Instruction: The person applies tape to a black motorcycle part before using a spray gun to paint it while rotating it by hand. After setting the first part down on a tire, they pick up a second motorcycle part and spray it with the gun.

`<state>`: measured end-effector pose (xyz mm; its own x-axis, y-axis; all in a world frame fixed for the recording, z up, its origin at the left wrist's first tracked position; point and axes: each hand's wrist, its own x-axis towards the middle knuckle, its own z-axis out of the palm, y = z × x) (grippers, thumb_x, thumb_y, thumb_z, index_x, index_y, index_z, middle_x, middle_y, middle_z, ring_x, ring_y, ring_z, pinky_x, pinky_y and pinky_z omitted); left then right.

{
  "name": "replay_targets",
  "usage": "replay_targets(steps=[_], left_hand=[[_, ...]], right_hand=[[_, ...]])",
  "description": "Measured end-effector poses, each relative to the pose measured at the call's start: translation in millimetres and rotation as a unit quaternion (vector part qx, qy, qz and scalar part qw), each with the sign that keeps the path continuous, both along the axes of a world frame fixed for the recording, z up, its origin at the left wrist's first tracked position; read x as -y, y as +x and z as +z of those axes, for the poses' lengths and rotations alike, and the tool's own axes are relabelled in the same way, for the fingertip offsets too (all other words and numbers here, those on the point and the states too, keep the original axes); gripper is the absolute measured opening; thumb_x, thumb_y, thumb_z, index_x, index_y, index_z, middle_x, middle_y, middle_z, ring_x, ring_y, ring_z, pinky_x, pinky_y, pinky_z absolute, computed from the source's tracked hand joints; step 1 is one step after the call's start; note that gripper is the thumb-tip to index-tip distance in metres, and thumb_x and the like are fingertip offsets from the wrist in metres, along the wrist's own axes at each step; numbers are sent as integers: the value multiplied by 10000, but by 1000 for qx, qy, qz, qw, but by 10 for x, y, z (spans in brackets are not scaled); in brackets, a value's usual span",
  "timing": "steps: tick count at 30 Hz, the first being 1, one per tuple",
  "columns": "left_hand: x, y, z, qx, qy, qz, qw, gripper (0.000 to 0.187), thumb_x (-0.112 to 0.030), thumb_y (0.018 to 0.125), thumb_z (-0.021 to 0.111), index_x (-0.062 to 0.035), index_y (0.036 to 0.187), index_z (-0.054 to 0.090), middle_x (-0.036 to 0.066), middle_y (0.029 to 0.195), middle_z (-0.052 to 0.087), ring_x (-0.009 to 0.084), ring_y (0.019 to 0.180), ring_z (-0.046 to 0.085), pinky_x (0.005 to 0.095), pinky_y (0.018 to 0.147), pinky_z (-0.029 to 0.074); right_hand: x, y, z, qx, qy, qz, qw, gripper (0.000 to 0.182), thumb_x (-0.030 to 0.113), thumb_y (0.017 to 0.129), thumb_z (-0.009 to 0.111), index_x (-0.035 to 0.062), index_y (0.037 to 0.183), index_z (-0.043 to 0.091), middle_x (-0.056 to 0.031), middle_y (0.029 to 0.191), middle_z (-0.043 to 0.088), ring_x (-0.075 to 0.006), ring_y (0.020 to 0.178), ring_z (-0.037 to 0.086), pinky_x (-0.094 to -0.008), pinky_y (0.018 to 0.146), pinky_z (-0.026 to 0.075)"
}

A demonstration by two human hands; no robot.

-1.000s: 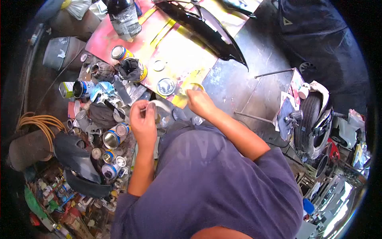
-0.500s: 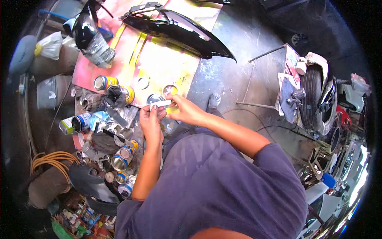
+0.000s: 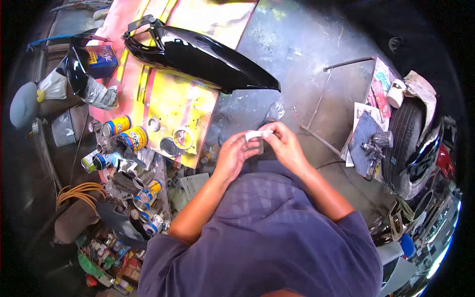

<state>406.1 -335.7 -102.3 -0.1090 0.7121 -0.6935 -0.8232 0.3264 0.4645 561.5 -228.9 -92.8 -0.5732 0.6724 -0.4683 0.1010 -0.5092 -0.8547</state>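
Observation:
In front of my waist, both hands are on a small white strip (image 3: pixel 254 134), which looks like folded paper or sheet. My right hand (image 3: pixel 286 147) pinches its right end between thumb and fingers. At the left end, my left hand (image 3: pixel 234 157) has its thumb and fingers closed round it, the other fingers curled below. Left of the hands, an open tin (image 3: pixel 169 147) and a round lid (image 3: pixel 183 138) sit on the paint-stained board (image 3: pixel 198 111). A glossy black car panel (image 3: pixel 208 59) lies across the board farther off.
Several paint cans (image 3: pixel 133 138) crowd the board's left edge. Coiled orange hose (image 3: pixel 81 194) lies at the lower left. To the right stand a metal frame (image 3: pixel 321 141) and a tyre (image 3: pixel 403 143), with a spray gun (image 3: pixel 375 148) on a dark sheet beside them.
Both hands have moved right, away from the tins and board, still with the white strip between them. My view has turned, so the panel and cans sit farther left.

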Motion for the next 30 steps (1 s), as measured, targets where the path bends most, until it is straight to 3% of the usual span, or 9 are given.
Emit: replay_targets(steps=[7,10,16,19,23,24,30], left_hand=[[-493,580,-258,4,-39,-62,997,228,-166,1017,558,-18,1185,604,100,1116,672,201,996,675,366,867,576],[-580,668,-369,8,-41,-57,998,195,-153,1016,560,-31,1160,608,93,1101,673,194,984,676,363,864,582],[-804,755,-489,2,-37,-35,999,143,-137,1008,569,-61,1119,617,86,1078,682,191,969,679,363,859,586],[-924,785,-607,9,-29,-9,1000,130,-127,1007,566,-63,1110,612,85,1084,674,196,992,672,374,890,577],[-1070,849,-710,3,-36,21,999,123,-110,1012,553,-43,1101,606,77,1094,656,187,1024,656,378,904,579],[-1103,850,-749,-1,-37,25,999,124,-110,1012,552,-42,1101,604,78,1096,656,187,1023,656,379,904,579],[-1305,863,-871,-7,-23,48,999,117,-90,1008,551,-44,1106,595,83,1107,656,180,1018,659,368,900,572]], right_hand=[[-452,563,-119,109,50,40,992,135,83,952,614,-28,1029,618,-96,980,625,-154,910,643,-290,774,508],[-534,664,-171,87,45,31,995,147,63,947,610,-26,1063,622,-102,990,622,-156,913,647,-287,773,506],[-611,708,-308,15,-85,-89,992,239,29,917,639,-21,1148,604,-78,1131,577,-142,954,626,-278,799,513],[-728,706,-425,16,-115,-51,992,380,39,938,651,5,1293,519,-99,1069,636,-140,965,626,-281,873,513],[-872,613,-635,71,-63,-30,995,300,60,908,679,3,1188,588,-56,1059,640,-121,953,623,-279,867,504],[-925,565,-607,87,-61,-46,993,214,63,901,677,-13,1095,629,-54,1075,630,-118,929,627,-285,852,508],[-1129,461,-717,94,-11,-41,995,134,61,898,664,-46,979,657,-69,1063,597,-121,905,610,-275,770,510]])
